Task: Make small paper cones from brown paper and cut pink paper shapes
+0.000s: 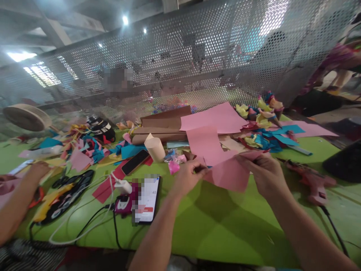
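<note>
A sheet of pink paper (229,175) is held up over the green table between my two hands. My left hand (191,173) pinches its left edge, thumb and fingers closed. At the upper right, my right hand (263,169) grips the sheet's corner with closed fingers. Behind it lie more pink sheets (211,118) on brown paper (166,124). A rolled cream paper tube (155,148) stands left of my left hand, with a small bright pink piece (174,167) and clear plastic beside it. To the right of my right hand rests a pink glue gun (313,180).
On the green table (214,233) lie a lit phone (148,199), a dark phone (135,162), a power strip (124,203) with cables and a yellow glue gun (53,201). Colourful paper scraps (84,150) pile up at left. A co-worker's arm (25,192) reaches in. A perforated metal panel (183,56) stands behind.
</note>
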A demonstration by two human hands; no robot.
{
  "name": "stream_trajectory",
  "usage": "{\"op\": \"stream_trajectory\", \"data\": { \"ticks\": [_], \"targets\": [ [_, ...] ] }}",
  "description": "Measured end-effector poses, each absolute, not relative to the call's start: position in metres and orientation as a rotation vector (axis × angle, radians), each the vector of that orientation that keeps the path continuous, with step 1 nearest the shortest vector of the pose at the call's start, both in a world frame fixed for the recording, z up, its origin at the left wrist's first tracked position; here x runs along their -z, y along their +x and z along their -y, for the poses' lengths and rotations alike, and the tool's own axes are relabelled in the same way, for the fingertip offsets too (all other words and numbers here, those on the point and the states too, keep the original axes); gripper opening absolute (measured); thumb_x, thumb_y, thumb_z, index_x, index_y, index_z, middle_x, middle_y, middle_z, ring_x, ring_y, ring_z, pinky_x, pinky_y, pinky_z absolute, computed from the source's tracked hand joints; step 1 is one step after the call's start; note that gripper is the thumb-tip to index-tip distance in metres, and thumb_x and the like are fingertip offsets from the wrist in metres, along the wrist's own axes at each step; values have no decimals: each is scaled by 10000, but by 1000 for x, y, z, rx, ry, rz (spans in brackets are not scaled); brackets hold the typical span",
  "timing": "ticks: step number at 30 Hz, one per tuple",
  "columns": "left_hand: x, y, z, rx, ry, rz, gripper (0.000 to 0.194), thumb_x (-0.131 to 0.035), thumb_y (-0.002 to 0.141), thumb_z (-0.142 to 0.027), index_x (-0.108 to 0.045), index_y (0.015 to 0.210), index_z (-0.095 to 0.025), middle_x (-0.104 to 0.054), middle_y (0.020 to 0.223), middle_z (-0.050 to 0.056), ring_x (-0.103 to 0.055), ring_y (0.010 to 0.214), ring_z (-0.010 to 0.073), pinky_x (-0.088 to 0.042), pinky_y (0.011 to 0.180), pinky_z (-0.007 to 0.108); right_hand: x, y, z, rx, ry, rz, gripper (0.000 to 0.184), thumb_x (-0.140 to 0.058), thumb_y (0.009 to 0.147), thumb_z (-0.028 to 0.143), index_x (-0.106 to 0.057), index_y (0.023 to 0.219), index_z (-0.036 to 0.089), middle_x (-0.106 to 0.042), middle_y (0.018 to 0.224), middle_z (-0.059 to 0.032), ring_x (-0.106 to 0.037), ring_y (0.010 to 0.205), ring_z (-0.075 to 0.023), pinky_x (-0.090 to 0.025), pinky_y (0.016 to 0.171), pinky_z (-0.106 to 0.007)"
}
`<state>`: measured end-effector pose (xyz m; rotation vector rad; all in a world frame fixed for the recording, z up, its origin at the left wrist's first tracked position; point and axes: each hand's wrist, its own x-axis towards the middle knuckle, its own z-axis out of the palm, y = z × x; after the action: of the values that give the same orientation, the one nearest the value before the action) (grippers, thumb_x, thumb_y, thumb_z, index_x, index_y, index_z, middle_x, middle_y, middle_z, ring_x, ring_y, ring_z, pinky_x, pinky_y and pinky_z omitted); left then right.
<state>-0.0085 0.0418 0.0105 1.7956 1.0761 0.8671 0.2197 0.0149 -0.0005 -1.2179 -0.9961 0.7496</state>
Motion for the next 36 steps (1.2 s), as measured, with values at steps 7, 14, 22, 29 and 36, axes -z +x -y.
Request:
{"op": "stream_trajectory", "data": {
  "ticks": [7, 14, 22, 29, 36],
  "targets": [
    [-3, -6, -44, -1033, 1654, -1081, 138, -684, 857, -302, -714, 815, -174, -720, 789, 22, -637, 736, 167, -504, 700, 289, 5, 221, -15, -634, -1212, 1021, 418, -803, 758, 473, -717, 1112, 270, -699, 1014, -35, -621, 818, -183, -513, 708, -321],
    [-7, -5, -42, -1202, 1694, -1079, 158, -667, 865, -306, -709, 789, -174, -698, 774, 28, -625, 747, 169, -507, 689, 286, 4, 213, -15, -756, -1203, 991, 378, -793, 733, 567, -694, 916, 251, -693, 858, -34, -635, 776, -191, -523, 667, -315],
    [-4, -4, -41, -1286, 1839, -1129, 102, -631, 875, -208, -685, 792, -185, -693, 798, 18, -622, 727, 151, -503, 693, 269, 9, 213, -16, -770, -1205, 1030, 349, -815, 716, 520, -685, 886, 243, -682, 791, -11, -622, 698, -164, -508, 621, -289],
    [-2, -3, -40, -1371, 1939, -1127, 94, -619, 871, -157, -681, 810, -191, -725, 858, 44, -665, 785, 170, -529, 733, 285, 9, 213, -14, -773, -1274, 966, 405, -861, 657, 486, -695, 935, 243, -704, 827, -29, -655, 713, -182, -492, 588, -283],
    [0, 1, -37, -1315, 1974, -1165, 110, -604, 879, -141, -676, 811, -189, -718, 814, 35, -667, 755, 168, -531, 709, 280, 4, 207, -15, -1067, -1103, 891, 437, -891, 595, 535, -711, 890, 268, -717, 779, -4, -666, 703, -183, -538, 632, -298]
  ]
}}
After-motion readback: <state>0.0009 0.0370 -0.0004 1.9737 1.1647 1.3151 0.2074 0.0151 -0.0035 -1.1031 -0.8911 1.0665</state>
